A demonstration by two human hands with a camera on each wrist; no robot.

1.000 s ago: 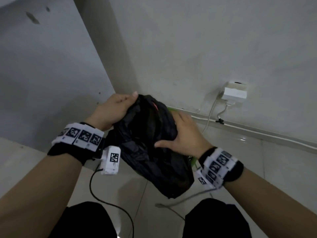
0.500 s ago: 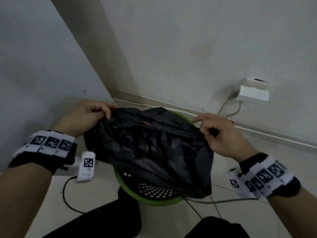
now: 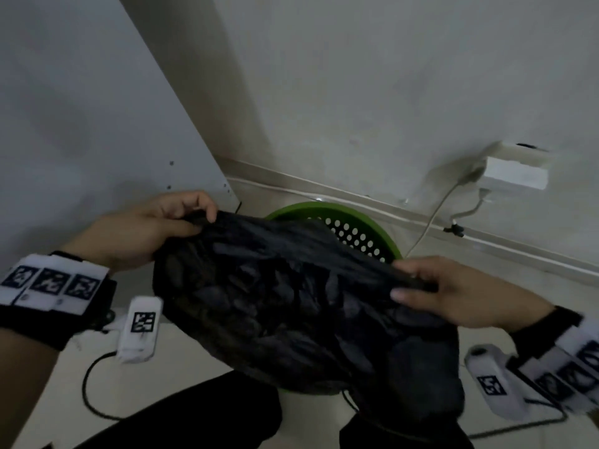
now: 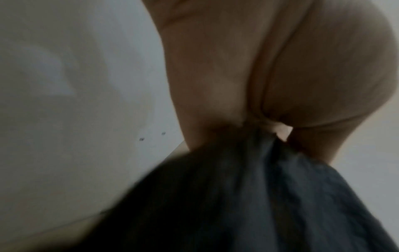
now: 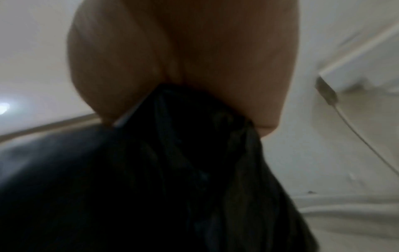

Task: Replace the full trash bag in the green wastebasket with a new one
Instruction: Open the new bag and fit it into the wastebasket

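Note:
A crumpled black trash bag [image 3: 301,303] is stretched between my two hands above the green wastebasket [image 3: 363,222], whose perforated far wall and rim show behind it. My left hand [image 3: 181,218] pinches the bag's upper left edge between thumb and fingers. My right hand [image 3: 418,283] grips its right edge. The bag hangs down and hides most of the basket. In the left wrist view the black bag [image 4: 248,196] bunches out from under my left hand [image 4: 270,129]. The right wrist view shows the bag [image 5: 172,170] gathered in my right hand [image 5: 194,95].
The basket stands on a tiled floor in a corner, a white panel [image 3: 81,124] to its left and a wall behind. A white socket box [image 3: 512,176] with cables [image 3: 434,218] hangs on the wall at right. Cords [image 3: 87,393] trail on the floor by my dark-trousered knees.
My hands have pulled apart, spreading the bunched bag wide over the basket. The right hand has dropped lower and nearer. The view has tilted, showing the basket's far rim.

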